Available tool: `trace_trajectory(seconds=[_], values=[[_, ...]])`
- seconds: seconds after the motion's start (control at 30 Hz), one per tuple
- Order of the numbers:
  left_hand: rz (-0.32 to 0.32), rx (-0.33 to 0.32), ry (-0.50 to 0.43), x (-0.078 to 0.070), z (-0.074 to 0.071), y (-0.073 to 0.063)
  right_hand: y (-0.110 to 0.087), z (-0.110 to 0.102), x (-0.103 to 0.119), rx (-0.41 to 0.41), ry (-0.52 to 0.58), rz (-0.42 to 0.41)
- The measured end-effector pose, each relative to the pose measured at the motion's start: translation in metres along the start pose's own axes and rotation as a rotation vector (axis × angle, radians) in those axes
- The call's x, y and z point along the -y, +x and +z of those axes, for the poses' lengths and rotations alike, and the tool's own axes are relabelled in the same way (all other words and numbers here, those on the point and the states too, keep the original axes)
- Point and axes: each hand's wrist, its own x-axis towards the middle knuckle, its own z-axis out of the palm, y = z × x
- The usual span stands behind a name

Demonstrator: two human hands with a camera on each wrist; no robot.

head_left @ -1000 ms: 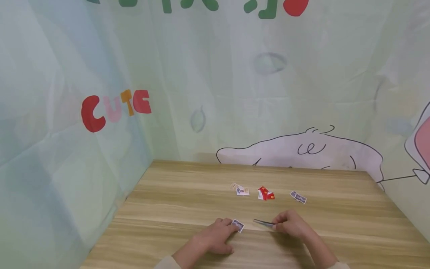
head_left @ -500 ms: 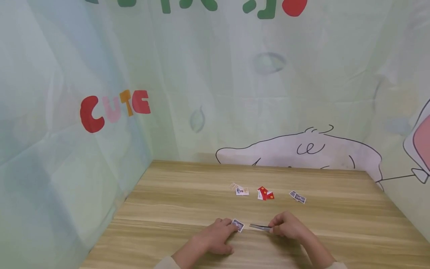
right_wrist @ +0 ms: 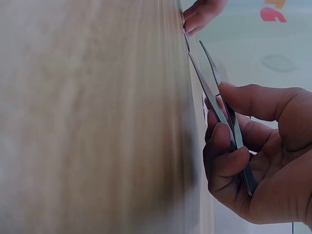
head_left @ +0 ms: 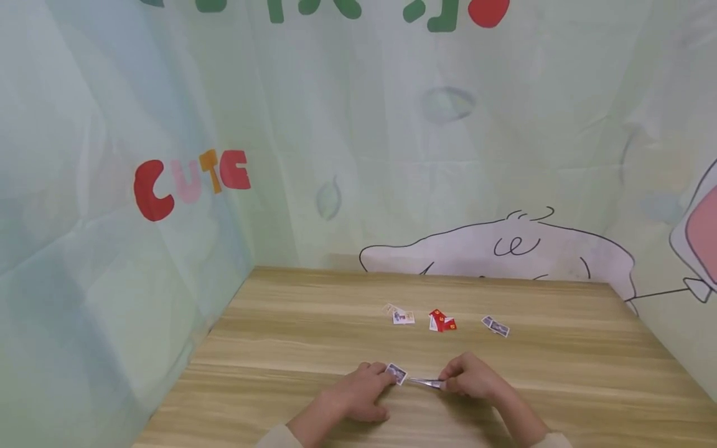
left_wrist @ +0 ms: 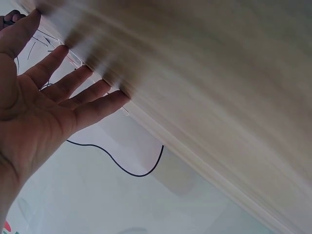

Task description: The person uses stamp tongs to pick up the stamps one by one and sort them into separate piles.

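My left hand rests on the wooden table with a fingertip on the near edge of a small dark card with a white border. In the left wrist view the fingers are spread and fairly straight, tips at the tabletop. Just right of the card, my right hand holds metal tweezers, tips pointing left toward it. The right wrist view shows thumb and fingers wrapped around the tweezers; their two tips stand apart with a narrow gap, one close to the card's edge.
Farther back on the table lie three small groups of cards: whitish printed ones, red ones and dark ones. A printed cloth backdrop rises behind the table's back edge and along its left side.
My right hand has moved left and slightly nearer me, bringing the tweezers' tips up close to the card. My left hand and the card have stayed put.
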Motion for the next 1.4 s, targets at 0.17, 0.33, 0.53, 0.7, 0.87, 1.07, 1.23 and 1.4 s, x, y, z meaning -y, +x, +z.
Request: trace_trajectory(seconds=[0.17, 0.33, 0.53, 0.7, 0.87, 1.07, 1.23, 1.4], values=[[0.004, 0.003, -0.003, -0.001, 0.000, -0.001, 0.002, 0.003, 0.002, 0.003, -0.005, 0.013], [0.007, -0.001, 0.002, 0.000, 0.000, 0.000, 0.006, 0.005, 0.004, 0.005, -0.017, 0.010], [0.003, -0.009, 0.011, 0.001, 0.000, 0.001, 0.010, 0.007, 0.006, -0.021, -0.034, -0.016], [0.001, 0.000, 0.012, 0.001, 0.000, 0.001, 0.012, 0.009, 0.007, -0.052, -0.064, -0.013], [-0.005, 0.010, 0.004, 0.000, 0.001, -0.001, 0.010, 0.011, 0.005, -0.063, -0.081, -0.050], [-0.019, 0.009, -0.001, -0.001, -0.002, -0.003, 0.013, 0.012, 0.004, -0.059, -0.076, -0.071], [0.001, -0.014, -0.028, -0.005, -0.006, -0.003, 0.011, 0.011, 0.004, -0.066, -0.095, -0.088], [0.006, -0.035, -0.025, -0.008, -0.009, -0.005, 0.009, 0.010, 0.005, -0.079, -0.059, -0.096]])
